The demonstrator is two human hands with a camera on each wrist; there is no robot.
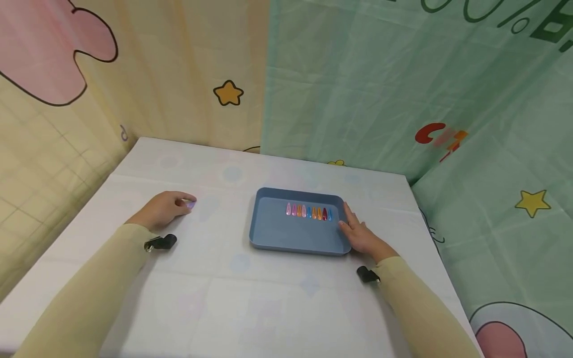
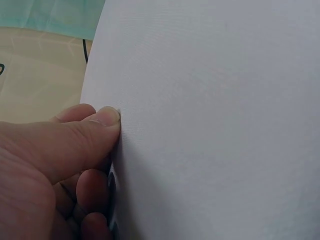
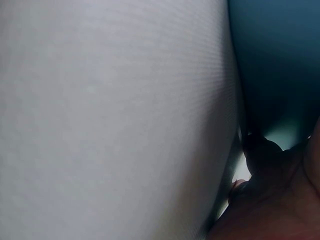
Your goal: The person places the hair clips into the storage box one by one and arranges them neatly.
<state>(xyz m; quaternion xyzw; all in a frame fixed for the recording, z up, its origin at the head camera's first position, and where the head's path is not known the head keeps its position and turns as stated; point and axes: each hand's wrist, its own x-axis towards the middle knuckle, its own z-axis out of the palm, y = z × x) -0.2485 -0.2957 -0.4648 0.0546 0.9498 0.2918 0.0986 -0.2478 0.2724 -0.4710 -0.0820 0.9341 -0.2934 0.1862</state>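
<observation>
In the head view my left hand (image 1: 165, 209) is low over the left part of the table, its thumb and fingers pinching a small purple hair clip (image 1: 191, 204). Only part of that clip shows; in the left wrist view the fingers (image 2: 102, 117) mostly cover it. At the right end of a blue-grey tray (image 1: 291, 241), my right hand (image 1: 360, 236) holds the rim, thumb over the edge and fingers along the outer side. Inside the tray, several teardrop snap hair clips (image 1: 309, 212) in pink, orange, blue and red lie side by side in one row.
A white cloth with faint prints covers the table (image 1: 215, 298). Printed curtains (image 1: 335, 89) hang behind the far edge and along both sides. Each wrist wears a small black camera (image 1: 163, 242).
</observation>
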